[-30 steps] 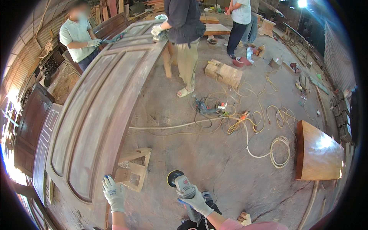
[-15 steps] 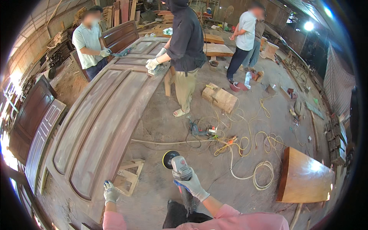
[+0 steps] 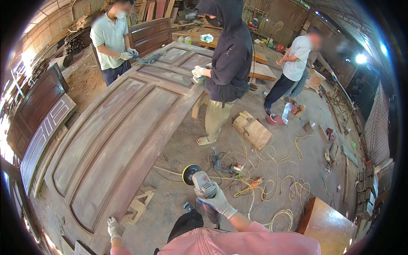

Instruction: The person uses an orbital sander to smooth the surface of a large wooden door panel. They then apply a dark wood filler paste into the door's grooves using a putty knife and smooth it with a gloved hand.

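In the lower left of the frame, the gloved left hand [image 3: 115,229] is at the edge of a long panelled wooden door [image 3: 123,131]; whether its fingers grip, I cannot tell. At lower centre, the gloved right hand [image 3: 222,204] wraps its fingers around a grey power sander [image 3: 205,186]. The door stretches to upper centre, beside a hooded co-worker [image 3: 229,63].

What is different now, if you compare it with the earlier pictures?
The view tilted up, so the scene sits lower. The right hand brought the disc sander forward and higher in view; the left hand shifted slightly along the edge of the wooden door, toward its near end. Neither hand took or released anything. The door and wooden block stayed put.
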Action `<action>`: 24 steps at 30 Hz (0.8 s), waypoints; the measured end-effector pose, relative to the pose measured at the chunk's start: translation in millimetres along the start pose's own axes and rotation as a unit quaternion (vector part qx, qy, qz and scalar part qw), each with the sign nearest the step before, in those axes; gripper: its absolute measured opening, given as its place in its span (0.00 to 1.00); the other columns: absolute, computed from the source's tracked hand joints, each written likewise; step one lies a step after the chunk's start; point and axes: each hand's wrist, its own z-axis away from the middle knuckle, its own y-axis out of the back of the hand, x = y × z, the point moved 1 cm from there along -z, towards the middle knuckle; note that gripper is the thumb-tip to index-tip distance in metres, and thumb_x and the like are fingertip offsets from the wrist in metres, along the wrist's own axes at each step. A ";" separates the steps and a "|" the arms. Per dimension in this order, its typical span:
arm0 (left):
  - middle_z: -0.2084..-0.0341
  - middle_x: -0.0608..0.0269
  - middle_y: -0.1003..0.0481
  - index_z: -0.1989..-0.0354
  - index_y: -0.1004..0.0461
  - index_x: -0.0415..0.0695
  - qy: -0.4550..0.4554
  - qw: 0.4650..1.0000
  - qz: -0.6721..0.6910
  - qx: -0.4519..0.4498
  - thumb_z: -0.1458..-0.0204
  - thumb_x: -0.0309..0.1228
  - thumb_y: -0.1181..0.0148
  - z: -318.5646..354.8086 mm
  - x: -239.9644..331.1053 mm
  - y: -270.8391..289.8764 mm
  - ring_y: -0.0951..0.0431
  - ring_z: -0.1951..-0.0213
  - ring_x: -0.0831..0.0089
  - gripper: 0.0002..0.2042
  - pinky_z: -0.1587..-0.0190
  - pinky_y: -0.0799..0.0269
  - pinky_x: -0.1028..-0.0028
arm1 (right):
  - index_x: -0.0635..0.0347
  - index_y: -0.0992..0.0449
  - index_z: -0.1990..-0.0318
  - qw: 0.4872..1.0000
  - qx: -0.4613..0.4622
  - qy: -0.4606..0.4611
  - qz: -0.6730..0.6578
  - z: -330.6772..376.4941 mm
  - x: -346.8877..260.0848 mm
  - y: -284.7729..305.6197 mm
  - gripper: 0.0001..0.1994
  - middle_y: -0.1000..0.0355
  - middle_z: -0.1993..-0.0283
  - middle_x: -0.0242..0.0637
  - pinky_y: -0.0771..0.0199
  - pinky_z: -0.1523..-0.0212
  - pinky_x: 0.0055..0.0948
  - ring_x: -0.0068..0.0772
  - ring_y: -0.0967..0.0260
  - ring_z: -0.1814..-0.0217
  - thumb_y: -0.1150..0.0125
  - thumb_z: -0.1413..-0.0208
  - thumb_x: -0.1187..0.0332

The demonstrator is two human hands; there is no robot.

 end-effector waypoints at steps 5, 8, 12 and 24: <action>0.51 0.46 0.21 0.48 0.22 0.40 -0.130 0.956 0.156 0.211 0.43 0.39 0.44 -55.2 59.2 26.9 0.22 0.46 0.49 0.20 0.44 0.27 0.56 | 0.62 0.34 0.40 0.998 0.018 -0.024 0.057 -40.6 -19.7 27.3 0.42 0.24 0.44 0.39 0.26 0.41 0.33 0.28 0.26 0.43 0.13 0.60 0.62; 0.57 0.48 0.18 0.55 0.18 0.43 -0.143 0.957 0.246 0.055 0.43 0.41 0.42 -54.6 177.8 108.2 0.19 0.52 0.48 0.16 0.49 0.25 0.58 | 0.63 0.34 0.39 0.999 0.029 -0.043 -0.001 -55.0 -15.5 41.2 0.44 0.24 0.44 0.40 0.25 0.41 0.33 0.28 0.26 0.43 0.12 0.62 0.61; 0.59 0.53 0.18 0.50 0.19 0.44 -0.278 0.930 0.170 -0.172 0.40 0.48 0.41 -30.6 269.8 125.8 0.18 0.59 0.61 0.21 0.54 0.24 0.64 | 0.63 0.35 0.39 0.998 0.027 -0.036 0.044 -76.4 -23.8 52.3 0.43 0.25 0.44 0.40 0.25 0.40 0.33 0.29 0.26 0.43 0.13 0.61 0.62; 0.43 0.51 0.24 0.32 0.36 0.36 -0.329 0.728 0.459 -0.389 0.44 0.37 0.28 66.9 513.1 60.3 0.26 0.39 0.64 0.35 0.34 0.33 0.67 | 0.61 0.33 0.40 0.992 -0.113 -0.051 -0.020 -205.3 -14.6 77.5 0.40 0.23 0.46 0.41 0.23 0.43 0.35 0.33 0.24 0.44 0.14 0.59 0.62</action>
